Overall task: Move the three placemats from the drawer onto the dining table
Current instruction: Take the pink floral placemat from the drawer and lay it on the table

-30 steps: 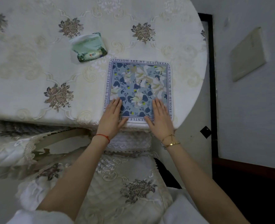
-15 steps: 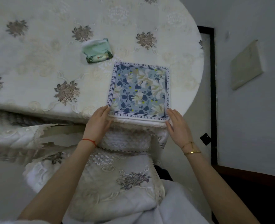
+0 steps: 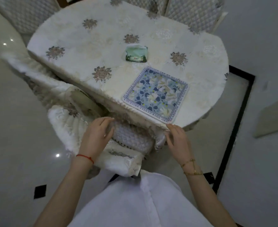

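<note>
A green tissue pack (image 3: 136, 53) lies on the cream floral tablecloth (image 3: 89, 51), near its centre. A chair in a lace-trimmed cover (image 3: 79, 126) is tucked under the cloth's edge at 7 o'clock. Quilted chair backs (image 3: 190, 9) stand at 12 o'clock. The glossy floor (image 3: 17, 145) carries small black diamond tiles (image 3: 39, 191).

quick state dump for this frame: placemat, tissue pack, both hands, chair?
placemat: flat on the table, near edge, nothing on it
tissue pack: lying on the table, apart from the placemat
left hand: open, empty, at the hanging tablecloth edge
right hand: open, empty, just below the placemat's corner
chair: covered, pushed under the table
</note>
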Available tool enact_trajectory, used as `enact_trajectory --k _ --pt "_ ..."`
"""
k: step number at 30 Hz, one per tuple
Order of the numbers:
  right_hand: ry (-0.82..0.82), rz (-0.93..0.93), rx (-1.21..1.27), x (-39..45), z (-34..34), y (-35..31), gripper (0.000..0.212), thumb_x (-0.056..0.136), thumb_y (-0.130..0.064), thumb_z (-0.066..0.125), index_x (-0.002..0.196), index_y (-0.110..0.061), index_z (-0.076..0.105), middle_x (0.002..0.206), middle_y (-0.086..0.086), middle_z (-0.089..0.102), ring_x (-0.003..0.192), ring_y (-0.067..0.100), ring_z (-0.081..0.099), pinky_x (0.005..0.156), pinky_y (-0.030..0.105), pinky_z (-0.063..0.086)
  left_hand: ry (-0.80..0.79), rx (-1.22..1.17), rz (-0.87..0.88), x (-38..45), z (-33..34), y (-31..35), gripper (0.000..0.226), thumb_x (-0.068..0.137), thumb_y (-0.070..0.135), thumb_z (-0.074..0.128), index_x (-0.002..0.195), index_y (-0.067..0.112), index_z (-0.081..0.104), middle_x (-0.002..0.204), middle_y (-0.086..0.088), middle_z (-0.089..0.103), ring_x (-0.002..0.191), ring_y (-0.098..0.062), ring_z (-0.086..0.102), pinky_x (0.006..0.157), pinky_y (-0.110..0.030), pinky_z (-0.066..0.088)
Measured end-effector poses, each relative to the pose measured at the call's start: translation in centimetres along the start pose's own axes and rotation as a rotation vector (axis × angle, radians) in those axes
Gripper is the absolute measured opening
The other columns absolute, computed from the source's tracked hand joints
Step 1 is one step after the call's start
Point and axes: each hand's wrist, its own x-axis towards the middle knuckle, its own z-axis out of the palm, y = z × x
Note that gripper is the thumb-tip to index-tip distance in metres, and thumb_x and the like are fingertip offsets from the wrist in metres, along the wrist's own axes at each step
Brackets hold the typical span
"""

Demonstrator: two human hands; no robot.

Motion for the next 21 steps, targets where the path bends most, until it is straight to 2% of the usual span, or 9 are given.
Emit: enact_trajectory --k 5,10,14,21 --pt "-0.091 -0.206 0.002 -1.1 -1.6 -1.8 0.038 0.094 -0.025 0.049 0.125 -0.004 0.057 0.121 0.012 0.062 0.113 0.026 0.053 0.102 0.032 0.037 0.174 -0.021 -0.223 -8.5 -1.9 3.6 0.029 0.091 0.021 0.061 0.119 0.012 0.063 0.115 -0.007 0.065 0.103 -0.022 0.059 0.091 -0.025 0.042" --pt "-0.197 -0.380 -0.003 -1.7 -2.2 -5.9 0.031 0.095 -0.019 0.055 0.123 -0.008 0.057 0.118 0.010 0.060 0.111 0.026 0.053 0.099 0.037 0.042 0.259 -0.011 -0.432 -17.3 -3.3 4.9 0.036 0.090 0.033 0.048 0.117 0.013 0.063 0.109 -0.007 0.065 0.097 -0.024 0.060 0.085 -0.035 0.048" --pt "-0.284 -0.551 0.037 -2.4 -1.3 -10.6 0.030 0.094 -0.017 0.056 0.123 -0.007 0.057 0.116 0.008 0.061 0.110 0.023 0.054 0.098 0.031 0.040 0.372 0.048 -0.614 -24.3 -4.4 4.8 0.027 0.091 0.021 0.062 0.116 0.012 0.064 0.112 -0.005 0.067 0.102 -0.022 0.061 0.091 -0.028 0.043" --pt "-0.447 -0.838 0.118 -3.2 3.6 -21.6 0.032 0.095 -0.017 0.054 0.126 -0.009 0.056 0.123 0.007 0.059 0.117 0.021 0.050 0.104 0.035 0.041 0.517 0.086 -0.927 -34.3 -6.3 3.3 0.034 0.090 0.031 0.052 0.115 0.013 0.065 0.111 -0.004 0.068 0.101 -0.021 0.061 0.089 -0.035 0.050"
